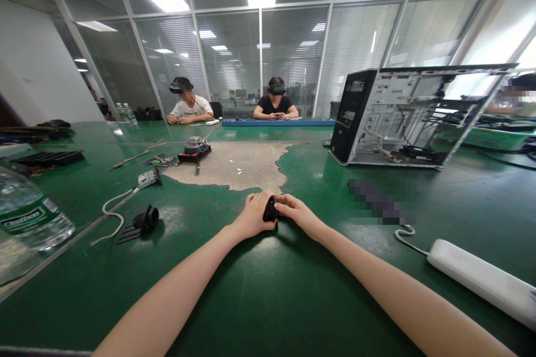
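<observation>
Both hands meet around a small black part (270,210) just above the green tabletop, in the middle of the head view. My left hand (253,215) is wrapped round its left side. With thumb and fingertips, my right hand (293,207) grips the right side. The fingers cover much of the part, and I cannot make out its exact kind. To the left lies another black plastic piece (144,222) with a round end and thin prongs. Beyond the hands, a worn bare patch (251,164) shows in the green surface.
An opened computer case (355,117) stands at the right, beyond a white power bank (477,276) with a cable. A water bottle (31,212) is at the left. A fan-topped heatsink (195,148) and a circuit board (163,160) lie farther back. Two people sit across the table.
</observation>
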Motion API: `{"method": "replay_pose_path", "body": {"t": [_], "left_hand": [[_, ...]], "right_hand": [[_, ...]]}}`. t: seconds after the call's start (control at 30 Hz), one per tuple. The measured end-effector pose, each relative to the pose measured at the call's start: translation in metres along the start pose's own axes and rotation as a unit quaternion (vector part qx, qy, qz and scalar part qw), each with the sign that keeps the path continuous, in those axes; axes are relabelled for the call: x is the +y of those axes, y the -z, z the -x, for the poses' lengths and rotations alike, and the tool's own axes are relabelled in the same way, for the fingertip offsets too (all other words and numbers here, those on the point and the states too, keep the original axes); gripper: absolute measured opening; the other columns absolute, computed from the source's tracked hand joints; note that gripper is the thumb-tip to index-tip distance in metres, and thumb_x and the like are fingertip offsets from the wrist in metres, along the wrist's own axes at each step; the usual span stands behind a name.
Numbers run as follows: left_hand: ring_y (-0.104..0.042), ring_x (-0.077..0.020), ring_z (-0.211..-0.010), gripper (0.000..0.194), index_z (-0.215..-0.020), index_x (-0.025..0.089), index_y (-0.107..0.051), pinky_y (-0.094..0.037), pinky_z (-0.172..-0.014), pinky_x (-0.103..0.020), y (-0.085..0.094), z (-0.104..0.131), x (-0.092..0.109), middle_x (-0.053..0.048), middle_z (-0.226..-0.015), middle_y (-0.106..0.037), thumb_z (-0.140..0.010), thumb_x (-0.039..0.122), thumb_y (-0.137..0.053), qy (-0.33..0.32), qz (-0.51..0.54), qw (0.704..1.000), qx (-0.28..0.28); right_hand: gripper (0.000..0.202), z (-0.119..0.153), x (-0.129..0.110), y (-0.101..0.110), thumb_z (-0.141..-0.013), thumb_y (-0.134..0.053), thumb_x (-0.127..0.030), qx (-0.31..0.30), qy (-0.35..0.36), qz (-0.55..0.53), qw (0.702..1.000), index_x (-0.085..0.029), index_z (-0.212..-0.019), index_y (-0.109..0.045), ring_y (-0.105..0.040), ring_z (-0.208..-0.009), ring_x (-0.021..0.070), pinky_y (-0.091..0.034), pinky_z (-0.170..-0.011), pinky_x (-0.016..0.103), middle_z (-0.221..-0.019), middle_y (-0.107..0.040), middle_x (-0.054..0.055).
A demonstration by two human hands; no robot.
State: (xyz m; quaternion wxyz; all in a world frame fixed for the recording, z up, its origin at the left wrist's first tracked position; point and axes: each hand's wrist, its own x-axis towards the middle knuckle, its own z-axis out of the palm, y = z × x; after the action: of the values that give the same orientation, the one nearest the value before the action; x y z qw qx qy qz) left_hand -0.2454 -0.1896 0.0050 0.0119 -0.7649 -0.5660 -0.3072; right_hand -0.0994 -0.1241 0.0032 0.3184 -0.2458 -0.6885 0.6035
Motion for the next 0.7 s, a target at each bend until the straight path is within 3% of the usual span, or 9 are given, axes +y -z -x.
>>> {"method": "replay_pose_path", "body": {"t": [0.2,0.37,0.57,0.7], "left_hand": [[-0.046,-0.0206,-0.097,0.057,-0.108,0.023,-0.034,-0.025,-0.088,-0.036,0.001,0.001,0.0,-0.003,-0.101,-0.05,-0.057,0.023,-0.06,-0.006,0.004,1.0,0.003],[-0.046,-0.0205,-0.097,0.058,-0.109,0.023,-0.033,-0.025,-0.088,-0.036,0.001,0.001,0.0,-0.003,-0.102,-0.05,-0.057,0.023,-0.06,-0.007,0.008,1.0,0.005],[-0.046,-0.0208,-0.097,0.057,-0.108,0.022,-0.035,-0.025,-0.088,-0.036,0.001,0.001,-0.002,-0.003,-0.102,-0.05,-0.057,0.024,-0.06,-0.008,0.01,1.0,0.002],[-0.045,-0.0209,-0.097,0.059,-0.109,0.022,-0.034,-0.025,-0.088,-0.037,0.0,0.001,-0.004,-0.004,-0.103,-0.049,-0.057,0.024,-0.06,-0.01,0.009,1.0,0.004]], "right_hand": [[0.026,0.004,-0.011,-0.001,-0.064,-0.063,-0.028,-0.024,0.01,-0.009,1.0,-0.022,-0.086,-0.05,-0.054,-0.08,0.0128,-0.041,-0.077,0.03,-0.086,-0.057,-0.001],[0.022,0.003,-0.004,-0.002,-0.069,-0.057,-0.033,-0.012,0.021,-0.001,1.0,-0.021,-0.086,-0.049,-0.054,-0.077,0.0128,-0.042,-0.074,0.03,-0.082,-0.057,0.0],[0.027,-0.001,0.001,-0.004,-0.065,-0.06,-0.034,0.016,0.005,0.015,1.0,-0.019,-0.085,-0.048,-0.054,-0.078,0.0136,-0.043,-0.074,0.032,-0.087,-0.055,0.002],[0.028,0.002,-0.005,-0.003,-0.062,-0.063,-0.031,-0.02,0.016,-0.003,1.0,-0.02,-0.081,-0.046,-0.054,-0.078,0.0132,-0.043,-0.073,0.031,-0.086,-0.054,0.0]]}}
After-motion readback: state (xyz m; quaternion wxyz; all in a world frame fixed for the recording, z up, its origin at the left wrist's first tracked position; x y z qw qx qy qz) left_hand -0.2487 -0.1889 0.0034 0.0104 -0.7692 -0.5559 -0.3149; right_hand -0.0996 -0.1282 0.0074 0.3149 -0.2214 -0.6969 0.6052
